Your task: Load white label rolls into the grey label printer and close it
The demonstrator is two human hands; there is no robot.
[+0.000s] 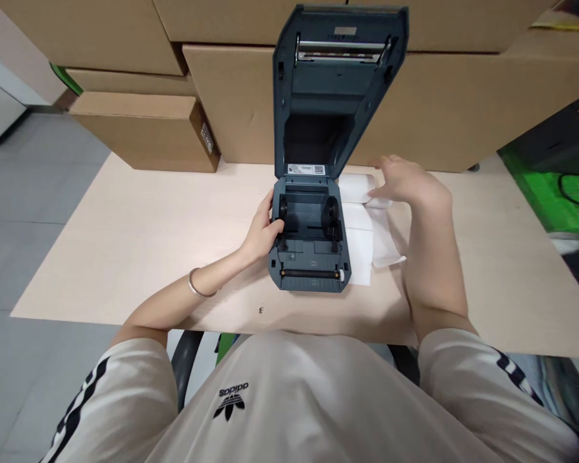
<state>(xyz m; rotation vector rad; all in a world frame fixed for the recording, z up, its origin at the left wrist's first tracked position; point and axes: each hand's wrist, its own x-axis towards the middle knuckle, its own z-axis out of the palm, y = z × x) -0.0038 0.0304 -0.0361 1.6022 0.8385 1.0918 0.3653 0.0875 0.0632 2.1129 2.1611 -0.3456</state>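
Note:
A dark grey-blue label printer stands on the table with its lid raised and its inner bay showing. No paper roll sits in the bay. My left hand grips the printer's left side, thumb over the edge and fingers mostly hidden along the outside. To the printer's right lies a white paper roll, with loose strips of paper trailing toward me. My right hand is beside the rolls, thumb and fingers apart; whether the thumb touches the paper I cannot tell.
Large cardboard boxes line the back of the table, and a smaller carton rests at the back left. A tiny dark object lies near the front edge. At the right is a green surface with black equipment.

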